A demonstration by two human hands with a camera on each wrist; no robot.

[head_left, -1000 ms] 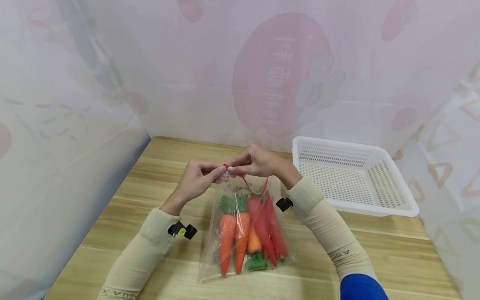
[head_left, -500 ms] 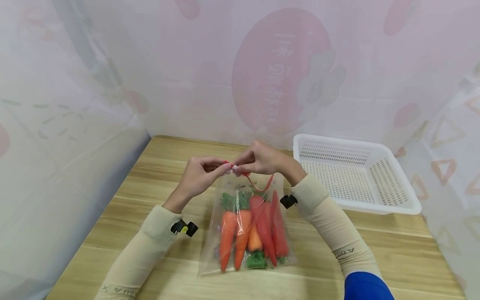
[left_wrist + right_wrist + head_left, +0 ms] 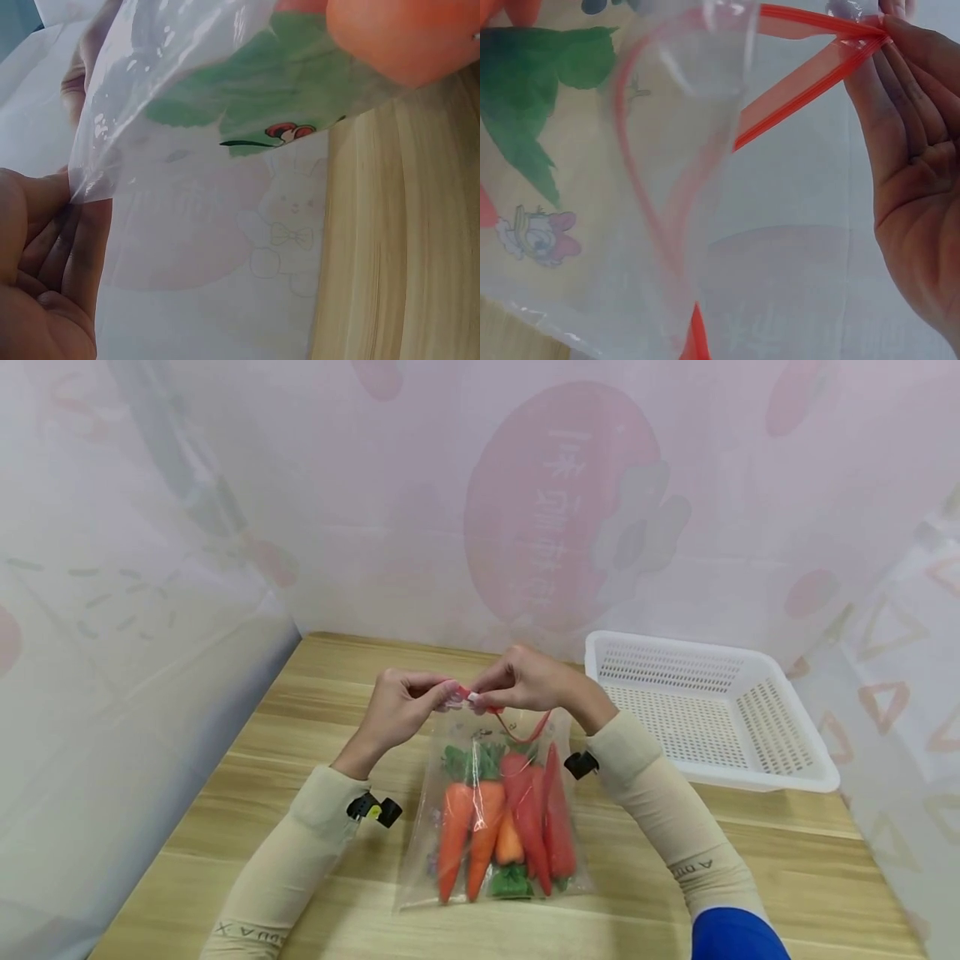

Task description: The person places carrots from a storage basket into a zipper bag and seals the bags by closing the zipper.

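Note:
A clear zip bag (image 3: 418, 868) lies on the table, its upper end raised by both hands. Inside show two carrots (image 3: 453, 835) with green tops, red peppers (image 3: 534, 822) and a shorter orange vegetable (image 3: 509, 842) with green leaves. My left hand (image 3: 401, 710) pinches the bag's top left corner between thumb and fingers. Close beside it, my right hand (image 3: 528, 681) pinches the red zip strip (image 3: 802, 82). In the right wrist view the strip's two sides meet at the right fingertips and gape apart beyond them. The left wrist view shows plastic between the left hand's (image 3: 45, 262) fingers.
A white perforated basket (image 3: 795, 785) stands at the back right, behind the right forearm. The wooden table (image 3: 247, 793) ends at a printed white cloth wall (image 3: 390, 585) at the back, with similar cloth on both sides.
My right hand's fingertips have shifted slightly right along the red strip. The left hand keeps its pinch on the corner, having moved a little right. The bag's body has barely moved.

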